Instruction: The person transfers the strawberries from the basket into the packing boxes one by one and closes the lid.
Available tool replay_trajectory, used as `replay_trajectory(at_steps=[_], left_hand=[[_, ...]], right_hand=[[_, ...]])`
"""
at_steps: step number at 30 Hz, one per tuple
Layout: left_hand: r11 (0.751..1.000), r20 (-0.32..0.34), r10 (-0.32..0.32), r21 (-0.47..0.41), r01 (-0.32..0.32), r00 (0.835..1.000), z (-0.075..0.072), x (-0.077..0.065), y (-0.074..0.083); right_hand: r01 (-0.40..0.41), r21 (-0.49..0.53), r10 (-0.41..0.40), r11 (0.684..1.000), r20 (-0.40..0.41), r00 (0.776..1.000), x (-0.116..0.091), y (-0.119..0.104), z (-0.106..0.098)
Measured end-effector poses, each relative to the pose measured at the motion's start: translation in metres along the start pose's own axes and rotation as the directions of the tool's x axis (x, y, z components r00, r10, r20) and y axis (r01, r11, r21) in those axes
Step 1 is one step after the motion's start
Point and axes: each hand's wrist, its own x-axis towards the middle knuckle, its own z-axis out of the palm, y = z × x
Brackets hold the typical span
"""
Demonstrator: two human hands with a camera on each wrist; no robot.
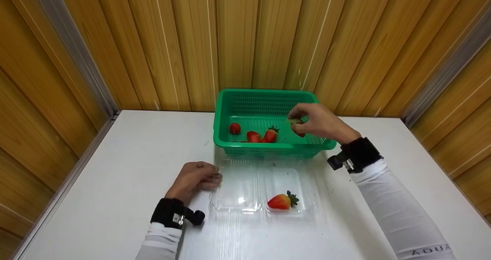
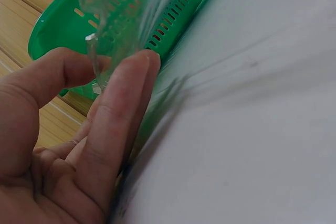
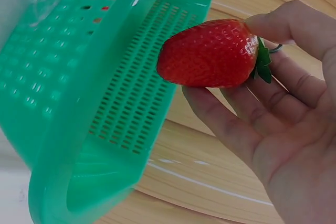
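My right hand (image 1: 320, 120) is over the right end of a green plastic basket (image 1: 268, 146), pinching a red strawberry (image 3: 207, 53) between thumb and fingers near its leafy end. Several more strawberries (image 1: 271, 135) lie on the basket floor, toward its left and front. In front of the basket, an open clear plastic clamshell box (image 1: 239, 193) lies on the table. One strawberry (image 1: 279, 201) with green leaves rests on its side in the box's right half. My left hand (image 1: 195, 179) pinches the left edge of the box; in the left wrist view its thumb and fingers meet around the thin plastic.
The white table (image 1: 153, 145) carries the basket and the box. A wood-patterned panel wall (image 1: 238, 41) rises right behind the basket, and similar panels stand at the left and right. Black wrist straps with small cameras (image 1: 197, 218) sit on both arms.
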Motion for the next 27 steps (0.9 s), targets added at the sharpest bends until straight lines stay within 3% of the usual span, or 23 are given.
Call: replay_trajectory(at_steps=[10,17,27], left_hand=[[1.0,-0.008,-0.004,0.018,0.004,1.0,0.0,0.0,0.0],[0.999,-0.009,-0.009,0.034,0.009,1.0,0.0,0.001,-0.001],[1.0,-0.003,0.005,0.025,-0.005,1.0,0.001,-0.001,0.0]], right_hand=[[0.066,0.07,-0.061,0.995,-0.064,0.996,-0.025,-0.015,0.005],[0.177,0.12,-0.166,0.977,-0.095,0.982,-0.045,-0.021,0.015],[0.25,0.134,-0.241,0.959,-0.075,0.968,-0.073,-0.019,0.033]])
